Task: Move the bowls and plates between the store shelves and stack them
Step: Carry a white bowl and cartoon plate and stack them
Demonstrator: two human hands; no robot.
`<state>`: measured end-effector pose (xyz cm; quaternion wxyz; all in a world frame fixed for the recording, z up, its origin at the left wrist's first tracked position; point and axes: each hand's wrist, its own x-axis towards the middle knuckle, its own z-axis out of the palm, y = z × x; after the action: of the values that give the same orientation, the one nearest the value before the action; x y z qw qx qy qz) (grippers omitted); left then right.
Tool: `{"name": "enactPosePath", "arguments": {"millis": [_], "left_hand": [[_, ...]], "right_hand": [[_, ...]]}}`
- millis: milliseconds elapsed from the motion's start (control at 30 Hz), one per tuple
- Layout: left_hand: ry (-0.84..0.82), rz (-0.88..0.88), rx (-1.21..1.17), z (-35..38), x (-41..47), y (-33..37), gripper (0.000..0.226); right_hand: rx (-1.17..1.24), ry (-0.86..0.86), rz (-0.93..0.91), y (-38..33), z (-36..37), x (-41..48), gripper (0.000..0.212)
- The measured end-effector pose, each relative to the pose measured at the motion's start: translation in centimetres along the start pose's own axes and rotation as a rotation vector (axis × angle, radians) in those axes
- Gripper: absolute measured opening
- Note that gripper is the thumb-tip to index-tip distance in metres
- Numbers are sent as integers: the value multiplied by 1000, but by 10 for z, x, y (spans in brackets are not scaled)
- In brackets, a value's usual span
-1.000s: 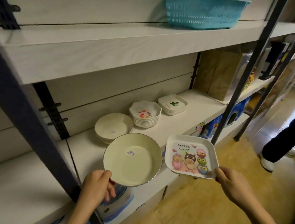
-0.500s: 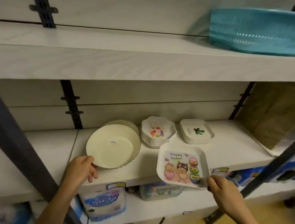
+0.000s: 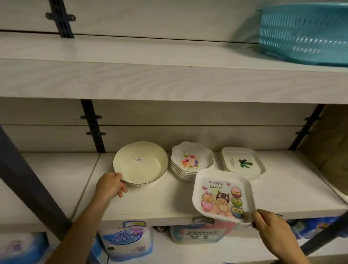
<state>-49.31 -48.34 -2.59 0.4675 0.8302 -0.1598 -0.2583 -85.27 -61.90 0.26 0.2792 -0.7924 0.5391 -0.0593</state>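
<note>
"Happy Easter" plate (image 3: 223, 196) in right hand (image 3: 269, 228); stickered bowl (image 3: 139, 163), left hand (image 3: 109, 186)

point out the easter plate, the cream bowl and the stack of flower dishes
easter plate (image 3: 222, 196): head view, on the printed cartoon centre.
cream bowl (image 3: 142, 174): head view, on the bare inner floor.
stack of flower dishes (image 3: 190, 160): head view, on the top dish's floral print.
</note>
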Motion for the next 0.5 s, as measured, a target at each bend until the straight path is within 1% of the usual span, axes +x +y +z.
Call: {"name": "enactPosePath", "arguments": {"millis": [167, 333, 500], "left_hand": [[10, -6, -7, 9, 17, 7, 38], [25, -19, 28, 12, 28, 9, 44], [2, -23, 59, 13, 34, 7, 45]], "right_hand": [[-20, 12, -51, -1, -2, 17, 34], [-18, 42, -75, -9, -1, 33, 37], [-11, 46, -80, -19, -1, 45, 34]]}}
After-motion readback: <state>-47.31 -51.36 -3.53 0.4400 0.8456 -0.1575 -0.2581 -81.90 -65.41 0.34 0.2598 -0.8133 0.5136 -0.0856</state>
